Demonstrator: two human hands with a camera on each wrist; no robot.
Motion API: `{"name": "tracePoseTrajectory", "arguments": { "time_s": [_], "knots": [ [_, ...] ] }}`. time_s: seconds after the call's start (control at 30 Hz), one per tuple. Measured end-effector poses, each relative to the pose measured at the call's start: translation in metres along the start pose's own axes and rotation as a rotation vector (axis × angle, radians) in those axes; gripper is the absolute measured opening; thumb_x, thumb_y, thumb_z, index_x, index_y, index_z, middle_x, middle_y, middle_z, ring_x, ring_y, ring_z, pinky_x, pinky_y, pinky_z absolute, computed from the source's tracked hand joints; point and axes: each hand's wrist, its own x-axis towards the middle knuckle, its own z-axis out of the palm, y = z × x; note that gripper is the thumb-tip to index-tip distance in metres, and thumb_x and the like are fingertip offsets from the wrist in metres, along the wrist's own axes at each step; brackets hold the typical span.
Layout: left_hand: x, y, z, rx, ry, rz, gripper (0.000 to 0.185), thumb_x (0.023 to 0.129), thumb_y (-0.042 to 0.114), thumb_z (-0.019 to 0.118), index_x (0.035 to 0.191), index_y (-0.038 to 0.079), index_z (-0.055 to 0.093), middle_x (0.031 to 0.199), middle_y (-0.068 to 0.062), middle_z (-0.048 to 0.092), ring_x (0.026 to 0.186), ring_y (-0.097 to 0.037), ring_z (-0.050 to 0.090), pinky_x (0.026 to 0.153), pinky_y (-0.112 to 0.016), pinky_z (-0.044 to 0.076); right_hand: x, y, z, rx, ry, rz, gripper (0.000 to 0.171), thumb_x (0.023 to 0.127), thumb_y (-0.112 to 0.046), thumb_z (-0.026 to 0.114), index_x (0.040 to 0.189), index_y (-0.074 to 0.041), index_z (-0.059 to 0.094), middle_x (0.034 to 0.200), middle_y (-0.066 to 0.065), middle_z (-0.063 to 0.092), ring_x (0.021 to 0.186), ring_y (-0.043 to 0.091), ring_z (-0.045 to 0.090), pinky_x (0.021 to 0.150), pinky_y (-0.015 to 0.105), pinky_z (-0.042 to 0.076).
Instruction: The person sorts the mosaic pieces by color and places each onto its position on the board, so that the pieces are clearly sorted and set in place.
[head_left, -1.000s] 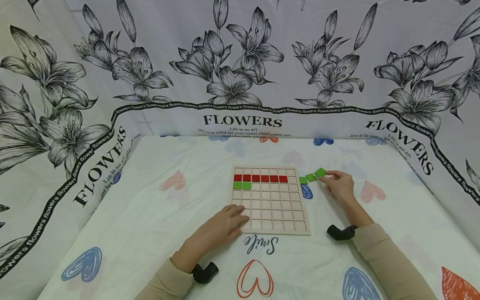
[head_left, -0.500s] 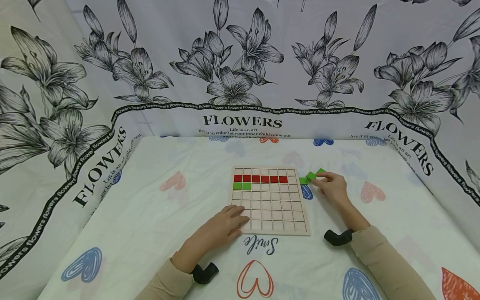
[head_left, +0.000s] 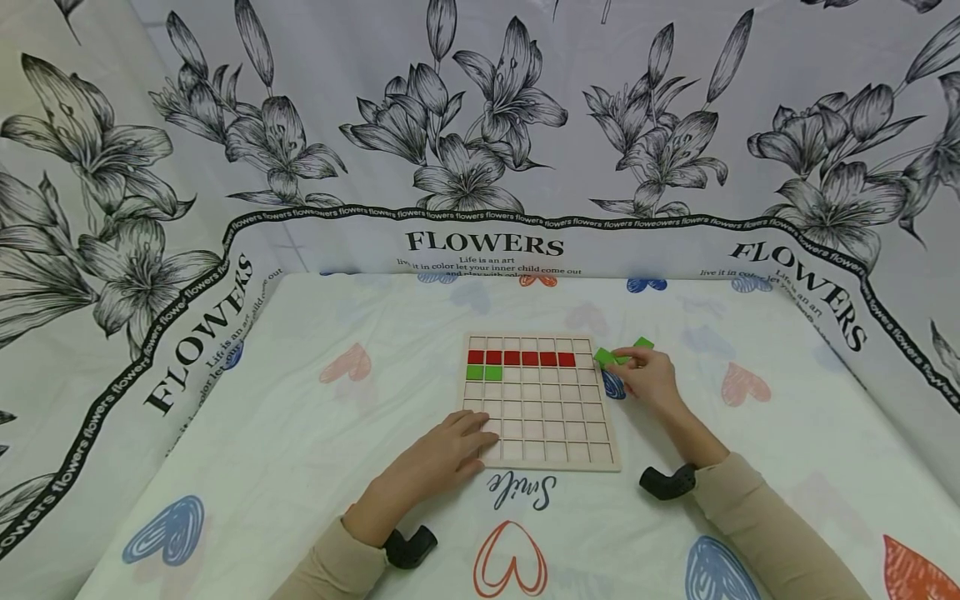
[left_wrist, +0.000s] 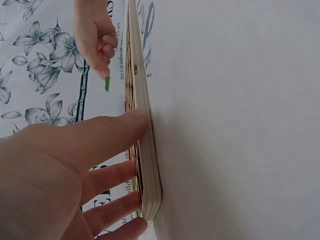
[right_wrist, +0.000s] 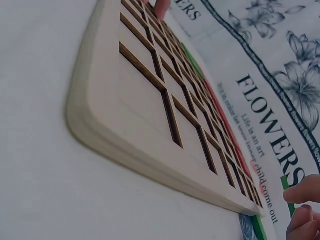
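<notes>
1. While the left hand (head_left: 442, 457) lies flat with straight fingers on the near-left corner of the wooden grid board (head_left: 542, 402), its thumb presses the board's edge, as the left wrist view shows; the hand grips nothing.

2. Pale and smooth, the board is a flat square slab with rounded corners, cut into rows of shallow square cells. It sits on a tabletop (head_left: 300, 467) covered in soft white cloth printed with coloured hearts.

3. Farther in, a row of six red tiles (head_left: 521, 357) fills the second row, and two green tiles (head_left: 483, 372) sit at the left of the third row.

4. Just off the board's far-right corner, the right hand (head_left: 648, 379) pinches a green tile (head_left: 604, 357) between thumb and fingertips, lifted and tilted above the cloth. The tile is a thin, flat, matte square.

5. The open cells of the third row lie to the left of that hand, and the right hand is the nearer one to them.

6. Another loose green tile (head_left: 642, 342) lies on the cloth just beyond the right hand.

7. Behind everything hangs a flower-printed cloth backdrop (head_left: 487, 167).
</notes>
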Motion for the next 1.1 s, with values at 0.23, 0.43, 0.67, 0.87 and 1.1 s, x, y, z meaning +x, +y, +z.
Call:
{"name": "tracePoseTrajectory", "arguments": {
  "time_s": [0.23, 0.43, 0.67, 0.87, 1.1],
  "knots": [
    [0.000, 0.000, -0.001, 0.006, 0.004, 0.004, 0.036, 0.092, 0.021, 0.063, 0.128, 0.015, 0.062, 0.142, -0.012, 0.053, 0.134, -0.032, 0.048, 0.109, -0.045, 0.046, -0.005, -0.003, 0.009, -0.029, -0.022, -0.034, 0.036, 0.086, -0.012, 0.069, 0.119, 0.003, 0.064, 0.059, -0.009, 0.052, 0.044, 0.004, 0.046, 0.044, 0.021, 0.041],
    [-0.001, 0.001, 0.000, -0.006, 0.006, 0.006, 0.036, 0.092, 0.021, 0.063, 0.128, 0.014, 0.062, 0.142, -0.012, 0.053, 0.134, -0.032, 0.048, 0.110, -0.045, 0.045, -0.008, -0.007, 0.017, -0.012, -0.038, -0.039, 0.035, 0.086, -0.011, 0.069, 0.118, 0.003, 0.064, 0.059, -0.007, 0.051, 0.047, 0.006, 0.045, 0.047, 0.020, 0.041],
    [-0.001, 0.001, 0.000, -0.018, -0.002, -0.008, 0.036, 0.092, 0.022, 0.063, 0.128, 0.015, 0.062, 0.143, -0.012, 0.052, 0.135, -0.033, 0.047, 0.111, -0.046, 0.044, -0.011, -0.012, 0.022, -0.010, -0.046, -0.053, 0.036, 0.085, -0.011, 0.070, 0.118, 0.003, 0.065, 0.061, -0.007, 0.049, 0.048, 0.006, 0.042, 0.045, 0.020, 0.037],
    [-0.002, 0.001, -0.001, -0.017, -0.004, -0.009, 0.036, 0.093, 0.023, 0.063, 0.128, 0.016, 0.062, 0.144, -0.011, 0.052, 0.136, -0.032, 0.046, 0.112, -0.045, 0.044, -0.012, -0.016, 0.026, 0.010, -0.063, -0.062, 0.037, 0.084, -0.011, 0.070, 0.118, 0.002, 0.065, 0.061, -0.007, 0.049, 0.047, 0.006, 0.042, 0.044, 0.020, 0.036],
    [-0.001, 0.002, -0.003, -0.009, 0.007, 0.008, 0.036, 0.093, 0.020, 0.063, 0.128, 0.014, 0.062, 0.142, -0.013, 0.053, 0.134, -0.033, 0.047, 0.110, -0.046, 0.045, -0.012, -0.021, 0.033, -0.010, -0.068, -0.096, 0.035, 0.084, -0.011, 0.071, 0.116, 0.003, 0.066, 0.063, -0.006, 0.052, 0.049, 0.006, 0.043, 0.045, 0.019, 0.037]
  ]
}}
